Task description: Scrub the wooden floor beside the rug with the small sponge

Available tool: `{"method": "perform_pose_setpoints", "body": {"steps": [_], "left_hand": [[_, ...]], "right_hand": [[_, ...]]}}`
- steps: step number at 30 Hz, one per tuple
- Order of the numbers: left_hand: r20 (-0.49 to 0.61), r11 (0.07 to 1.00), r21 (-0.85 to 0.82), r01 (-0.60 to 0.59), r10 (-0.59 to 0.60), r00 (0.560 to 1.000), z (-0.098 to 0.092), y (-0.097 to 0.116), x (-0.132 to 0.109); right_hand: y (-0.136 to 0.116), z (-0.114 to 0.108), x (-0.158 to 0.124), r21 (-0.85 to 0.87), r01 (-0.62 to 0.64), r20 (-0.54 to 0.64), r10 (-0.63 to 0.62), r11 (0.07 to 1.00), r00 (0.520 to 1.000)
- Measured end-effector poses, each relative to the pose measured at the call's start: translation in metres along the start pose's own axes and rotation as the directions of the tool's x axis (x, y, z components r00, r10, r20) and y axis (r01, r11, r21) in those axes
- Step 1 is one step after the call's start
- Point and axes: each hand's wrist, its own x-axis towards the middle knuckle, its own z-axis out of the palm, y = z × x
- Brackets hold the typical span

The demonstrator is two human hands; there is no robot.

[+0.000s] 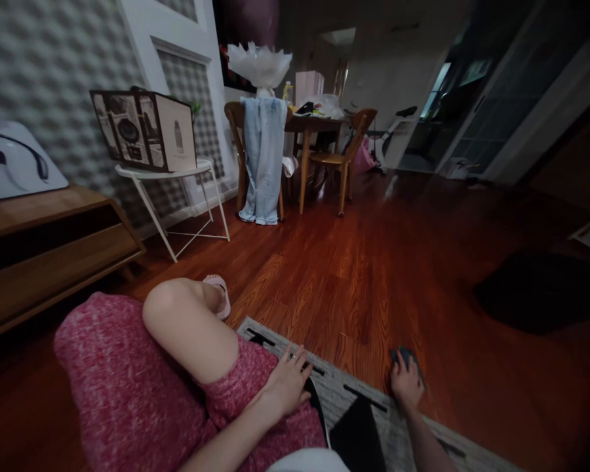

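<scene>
My left hand point(288, 383) lies flat on my thigh over pink-red speckled shorts point(255, 364). Its fingers are spread, and a ring shows on one of them. Low on the right, just past the rug's edge, my right hand point(407, 383) presses down on a small dark blue-green piece, possibly a folded cloth point(417, 364), on the wooden floor point(344, 275). The fingers lie over it and cover most of it, so its exact kind is unclear. Under my legs and right forearm is a grey rug point(339, 396) with black shapes.
A wooden cabinet point(54, 242) stands at the left, beside a white side table point(170, 172) bearing a printed box point(150, 131). Jeans point(263, 157) hang over a chair by the dining table point(305, 124). A dark heap point(535, 292) lies on the right.
</scene>
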Motion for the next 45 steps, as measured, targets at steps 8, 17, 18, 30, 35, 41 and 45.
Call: {"method": "perform_pose_setpoints", "body": {"steps": [8,17,18,30,35,41,45], "left_hand": [[0.022,1.0,-0.009,-0.003,0.003,1.0,0.0,0.001,0.001],[0.052,1.0,-0.011,0.002,-0.001,0.999,-0.004,0.001,0.0],[0.059,1.0,-0.014,0.005,-0.004,0.998,-0.006,0.002,0.0],[0.025,0.999,0.051,-0.007,0.005,1.0,-0.001,0.001,0.001],[0.032,1.0,0.004,0.003,-0.003,0.999,-0.001,0.002,0.001],[0.01,1.0,-0.007,-0.015,0.016,1.0,0.006,0.001,0.002],[0.003,0.999,0.019,-0.028,0.028,1.0,0.01,-0.001,0.004]], "right_hand": [[-0.018,0.015,-0.05,0.02,-0.119,-0.082,0.12,0.993,0.989],[-0.203,0.044,-0.097,-0.017,0.357,0.245,-0.342,0.934,0.907],[-0.222,0.047,-0.103,0.005,0.412,0.288,-0.396,0.911,0.872],[-0.126,0.042,-0.02,0.079,0.455,0.227,-0.461,0.887,0.858],[-0.009,0.003,0.011,-0.013,0.051,0.097,-0.049,0.999,0.994],[0.013,-0.004,-0.032,-0.017,-0.165,-0.031,0.164,0.986,0.986],[-0.047,0.018,-0.061,-0.016,-0.064,-0.018,0.063,0.998,0.998]]}}
